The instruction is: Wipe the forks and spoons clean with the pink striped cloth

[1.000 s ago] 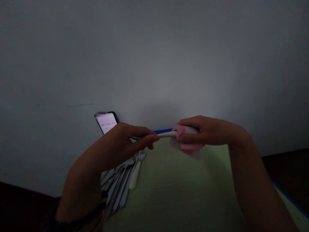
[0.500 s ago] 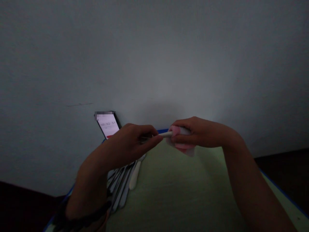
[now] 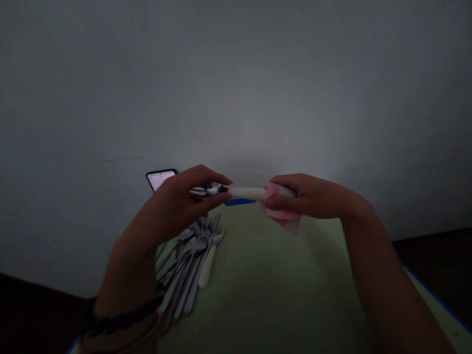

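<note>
Smooth plastic-looking handle [image 3: 246, 193], matt cloth [image 3: 283, 215]

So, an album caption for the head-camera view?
Left fingers hold a white-handled utensil and right fingers a pink-and-white cloth around one end; cutlery lies on the table.

- Wall [image 3: 243, 83]: plain, grey in this light, fills bkgd L to R; paler nr ctr, darker twd both sides.
- Thin mark [image 3: 124, 159] on wall, L side, approx. horiz.
- Soft shadow [image 3: 249, 162] low on wall, just above table's far end.
- Table [image 3: 265, 280]: pale green top, blue edging [image 3: 435, 295] along R side, also at far end, close to wall.
- Floor [image 3: 33, 314]: v. dark, L & R of table; no detail readable.
- Light: dim overall.
</note>
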Action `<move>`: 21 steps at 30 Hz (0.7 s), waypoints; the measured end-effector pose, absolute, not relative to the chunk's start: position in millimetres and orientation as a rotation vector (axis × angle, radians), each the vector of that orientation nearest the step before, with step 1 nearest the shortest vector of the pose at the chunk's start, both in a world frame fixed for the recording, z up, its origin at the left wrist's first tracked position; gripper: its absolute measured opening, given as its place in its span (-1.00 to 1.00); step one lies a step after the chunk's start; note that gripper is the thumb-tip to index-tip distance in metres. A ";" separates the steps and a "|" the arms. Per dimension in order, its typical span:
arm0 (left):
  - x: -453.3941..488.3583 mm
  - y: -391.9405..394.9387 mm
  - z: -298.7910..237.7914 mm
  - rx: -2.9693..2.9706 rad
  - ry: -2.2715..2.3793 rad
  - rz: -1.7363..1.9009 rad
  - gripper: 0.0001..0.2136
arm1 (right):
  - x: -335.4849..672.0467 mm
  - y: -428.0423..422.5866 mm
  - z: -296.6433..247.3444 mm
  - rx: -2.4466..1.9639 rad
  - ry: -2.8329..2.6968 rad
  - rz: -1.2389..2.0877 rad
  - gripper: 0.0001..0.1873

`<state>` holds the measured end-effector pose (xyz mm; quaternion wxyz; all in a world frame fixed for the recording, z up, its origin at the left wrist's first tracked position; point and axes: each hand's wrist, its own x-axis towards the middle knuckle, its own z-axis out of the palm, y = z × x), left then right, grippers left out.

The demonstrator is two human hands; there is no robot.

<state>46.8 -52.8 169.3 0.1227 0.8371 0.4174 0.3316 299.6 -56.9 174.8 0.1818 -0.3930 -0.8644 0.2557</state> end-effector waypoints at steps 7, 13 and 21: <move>43.1 -30.4 148.9 1.770 0.930 1.350 -0.52 | 289.3 -55.4 170.0 -1.043 -2.419 0.697 -0.61; 51.8 -26.3 142.2 1.729 0.762 1.199 -0.54 | 284.2 -53.4 165.7 -0.979 -2.375 0.697 -0.59; 63.2 -32.0 142.7 1.802 0.780 1.013 -0.62 | 280.0 -53.1 165.5 -0.970 -2.337 0.635 -0.57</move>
